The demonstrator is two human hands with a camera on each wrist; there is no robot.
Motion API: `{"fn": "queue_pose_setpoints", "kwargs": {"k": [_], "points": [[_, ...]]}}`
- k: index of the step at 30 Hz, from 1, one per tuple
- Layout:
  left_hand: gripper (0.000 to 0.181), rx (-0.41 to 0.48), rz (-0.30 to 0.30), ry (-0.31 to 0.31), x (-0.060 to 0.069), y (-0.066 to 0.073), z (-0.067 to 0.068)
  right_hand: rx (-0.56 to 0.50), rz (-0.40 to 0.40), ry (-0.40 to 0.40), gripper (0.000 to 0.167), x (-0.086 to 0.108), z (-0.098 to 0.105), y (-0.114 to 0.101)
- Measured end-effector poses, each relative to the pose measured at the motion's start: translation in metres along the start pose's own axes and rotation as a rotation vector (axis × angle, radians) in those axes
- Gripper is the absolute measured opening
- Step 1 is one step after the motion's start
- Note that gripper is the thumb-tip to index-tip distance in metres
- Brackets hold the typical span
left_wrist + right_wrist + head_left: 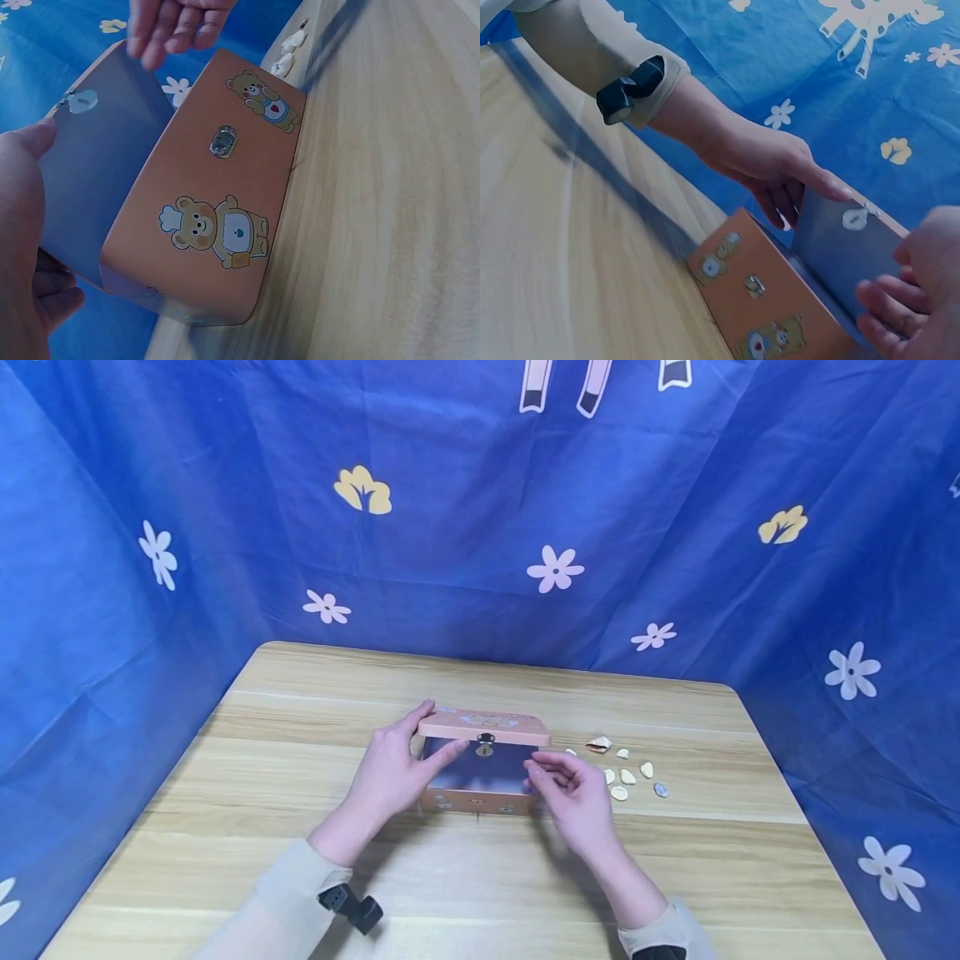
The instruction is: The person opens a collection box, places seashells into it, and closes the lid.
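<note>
A pink-orange box with bear pictures (450, 802) (202, 180) (757, 292) stands with its hinged lid (517, 728) raised partway. My left hand (393, 764) (22, 217) (765, 161) grips the lid's left side, thumb on the front edge near the metal clasp (485, 747) and fingers behind. Beside the box's right end my right hand (573, 797) (176, 26) (922, 296) has its fingers bent, with thumb and index fingertip close together; whether something small lies between them cannot be told. The box's inside bottom is hidden.
To the right of the box several pale shells or stones (627, 777) lie on the wooden table (300, 760), with a brownish shell (598, 744) behind them and a blue piece (660, 790) at their right. A blue patterned cloth (450, 527) hangs around the table.
</note>
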State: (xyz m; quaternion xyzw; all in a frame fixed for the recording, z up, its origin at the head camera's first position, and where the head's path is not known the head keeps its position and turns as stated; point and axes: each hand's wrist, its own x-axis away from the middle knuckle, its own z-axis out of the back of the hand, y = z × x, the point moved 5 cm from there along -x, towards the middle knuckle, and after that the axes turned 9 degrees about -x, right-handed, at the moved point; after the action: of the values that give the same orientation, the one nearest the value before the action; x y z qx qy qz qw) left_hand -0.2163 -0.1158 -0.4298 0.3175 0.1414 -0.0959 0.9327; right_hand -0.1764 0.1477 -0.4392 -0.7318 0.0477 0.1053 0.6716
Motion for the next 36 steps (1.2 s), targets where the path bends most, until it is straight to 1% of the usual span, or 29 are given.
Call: {"fn": "queue_pose_setpoints", "kwargs": {"k": [2, 4, 7, 10, 15, 18, 23, 27, 31, 36], "points": [[0.099, 0.004, 0.003, -0.004, -0.001, 0.0, 0.0, 0.068, 0.018, 0.073, 0.02, -0.002, 0.008, 0.0], [0.099, 0.005, 0.009, -0.011, -0.002, 0.0, 0.0, 0.124, 0.042, 0.126, 0.021, -0.005, 0.015, 0.001], [0.099, 0.007, 0.019, -0.016, -0.003, 0.001, 0.001, 0.162, 0.078, 0.158, 0.025, -0.009, 0.021, 0.002], [0.097, 0.006, 0.021, -0.003, -0.004, 0.001, 0.002, 0.164, 0.107, 0.138, 0.034, -0.014, 0.022, 0.005], [0.097, 0.017, 0.04, -0.007, -0.007, 0.002, 0.003, 0.147, 0.133, 0.053, 0.053, -0.02, 0.017, 0.009], [0.098, 0.026, 0.059, -0.021, -0.009, 0.002, 0.002, 0.143, 0.15, 0.012, 0.059, -0.023, 0.014, 0.01], [0.098, 0.043, 0.06, -0.03, -0.012, 0.003, 0.002, 0.147, 0.175, -0.003, 0.063, -0.025, 0.01, 0.011], [0.1, 0.065, 0.045, -0.04, -0.015, 0.004, 0.003, 0.156, 0.18, 0.001, 0.066, -0.027, 0.008, 0.01], [0.104, 0.101, 0.02, -0.051, -0.017, 0.005, 0.005, 0.169, 0.179, 0.003, 0.067, -0.031, 0.006, 0.01], [0.107, 0.128, -0.005, -0.061, -0.02, 0.006, 0.006, 0.15, 0.151, 0.003, 0.066, -0.036, 0.006, 0.011]]}}
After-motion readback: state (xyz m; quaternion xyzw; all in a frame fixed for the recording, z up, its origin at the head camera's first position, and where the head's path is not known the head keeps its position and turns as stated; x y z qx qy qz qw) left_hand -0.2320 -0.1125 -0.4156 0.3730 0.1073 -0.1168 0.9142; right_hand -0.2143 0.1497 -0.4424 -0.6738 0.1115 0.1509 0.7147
